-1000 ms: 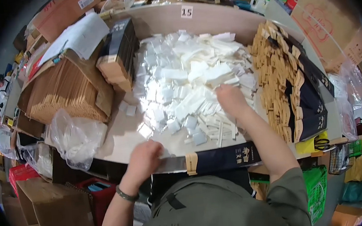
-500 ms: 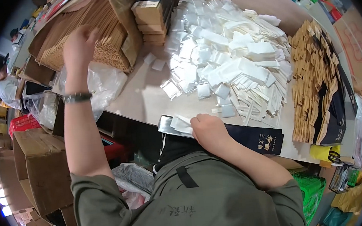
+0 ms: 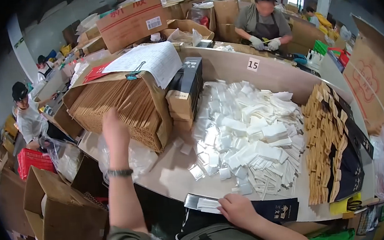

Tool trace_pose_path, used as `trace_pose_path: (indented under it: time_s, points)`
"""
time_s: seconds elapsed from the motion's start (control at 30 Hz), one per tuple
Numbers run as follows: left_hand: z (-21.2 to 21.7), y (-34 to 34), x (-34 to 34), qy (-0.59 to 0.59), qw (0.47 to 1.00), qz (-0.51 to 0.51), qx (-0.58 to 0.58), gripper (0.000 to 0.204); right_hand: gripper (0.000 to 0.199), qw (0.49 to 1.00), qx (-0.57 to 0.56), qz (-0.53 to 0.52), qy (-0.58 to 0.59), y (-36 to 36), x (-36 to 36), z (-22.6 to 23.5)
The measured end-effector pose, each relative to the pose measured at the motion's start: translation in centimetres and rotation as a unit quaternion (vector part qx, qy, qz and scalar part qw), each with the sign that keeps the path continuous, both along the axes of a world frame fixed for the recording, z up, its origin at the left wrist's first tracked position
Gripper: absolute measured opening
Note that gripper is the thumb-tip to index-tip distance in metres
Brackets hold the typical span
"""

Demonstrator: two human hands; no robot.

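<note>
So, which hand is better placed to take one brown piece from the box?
Probably the left hand: it is at the brown pieces, while the right hand is on the dark packet.

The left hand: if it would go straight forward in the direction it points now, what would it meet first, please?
The left hand would most likely meet the packed brown cardboard pieces first. Depth is unclear here, so its fingertips may already touch them.

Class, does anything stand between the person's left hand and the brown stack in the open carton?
Nothing visible does: the left hand is in front of the brown stack, though contact can't be told. The clear plastic bag lies lower in view.
</note>
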State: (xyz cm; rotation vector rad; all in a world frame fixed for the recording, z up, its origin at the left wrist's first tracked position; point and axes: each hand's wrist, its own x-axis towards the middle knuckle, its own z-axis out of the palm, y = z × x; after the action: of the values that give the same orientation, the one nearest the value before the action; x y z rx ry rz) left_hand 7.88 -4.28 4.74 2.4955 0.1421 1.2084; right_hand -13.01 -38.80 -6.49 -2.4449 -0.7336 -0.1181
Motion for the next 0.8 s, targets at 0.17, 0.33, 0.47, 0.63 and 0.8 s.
trace_pose_path:
  time_s: [0.17,0.33,0.47,0.63,0.8]
  points:
    - [-11.3,1.2,-11.5,0.023,0.850,-0.161,-0.501,0.019,0.026,0.994,0.043,-0.019,-0.095,-3.5,-1.4,-2.2]
    - [-12.0,-2.6,-17.3,0.317,0.822,-0.347,-0.322,0.010,0.050,1.000,-0.016,0.006,-0.013,-4.8,-1.4,-0.7]
    - [-10.6,-1.5,-16.0,0.413,0.863,-0.266,-0.113,0.011,0.043,1.000,-0.004,0.003,0.012,-4.8,-0.8,-1.5]
    - [-11.6,-9.0,-16.4,0.420,0.831,-0.341,-0.128,0.013,0.041,1.000,-0.009,0.022,-0.004,-4.8,-0.8,-1.6]
    - [-13.4,-13.2,-18.3,0.309,0.911,-0.268,-0.053,0.017,0.060,1.000,-0.002,-0.010,0.018,-4.1,-1.6,-0.8]
